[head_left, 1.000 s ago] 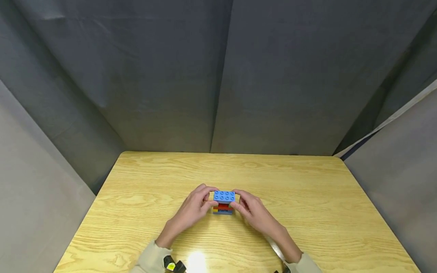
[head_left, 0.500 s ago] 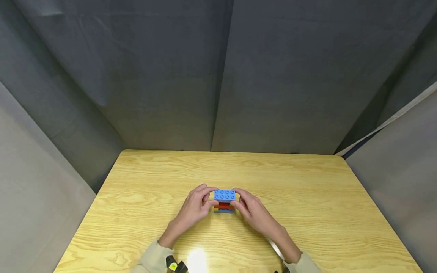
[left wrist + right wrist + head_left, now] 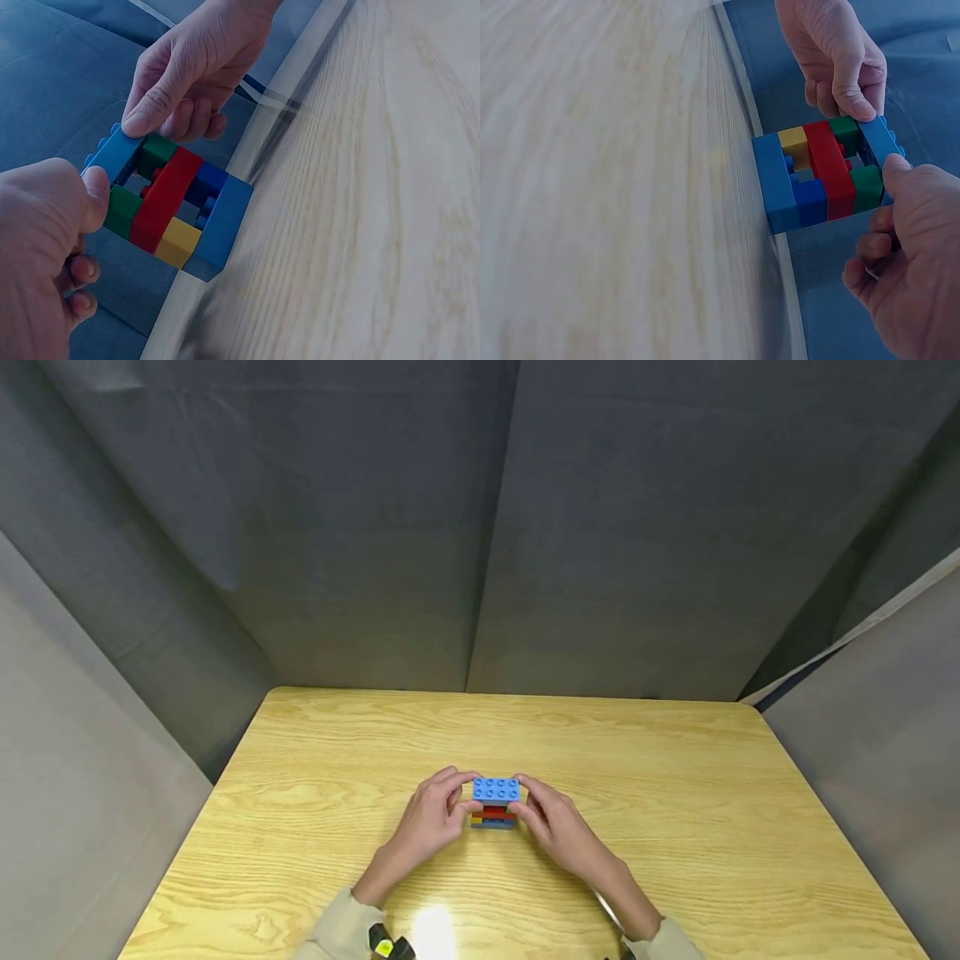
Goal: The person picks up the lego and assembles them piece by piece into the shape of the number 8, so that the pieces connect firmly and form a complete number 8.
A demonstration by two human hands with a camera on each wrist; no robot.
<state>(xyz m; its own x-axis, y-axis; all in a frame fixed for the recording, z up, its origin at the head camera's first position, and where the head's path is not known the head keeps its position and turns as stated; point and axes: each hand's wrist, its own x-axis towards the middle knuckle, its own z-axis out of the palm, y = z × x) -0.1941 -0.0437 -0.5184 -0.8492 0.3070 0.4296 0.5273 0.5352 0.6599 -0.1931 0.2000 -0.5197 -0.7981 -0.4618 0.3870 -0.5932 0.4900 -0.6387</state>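
A stack of toy building bricks stands on the table in front of the person. At its bottom lies a long blue brick (image 3: 221, 229). A yellow brick (image 3: 178, 241) and a dark blue brick (image 3: 810, 201) sit on that, side by side with a gap. Above them is a long red brick (image 3: 166, 199), then two green bricks (image 3: 867, 187) at the ends. Both hands hold the top blue brick (image 3: 496, 790): my left hand (image 3: 430, 814) pinches its left end, my right hand (image 3: 562, 827) its right end. Whether that brick is fully seated cannot be told.
The wooden table (image 3: 660, 777) extends around the stack on all sides. A dark grey curtain (image 3: 360, 527) hangs behind its far edge, with lighter grey panels (image 3: 82, 760) at the left and right. A bright reflection lies near the front.
Both hands keep their pinch on the top blue brick. Hands and stack sit very slightly further right in the head view, as the table edge also shifts a little.
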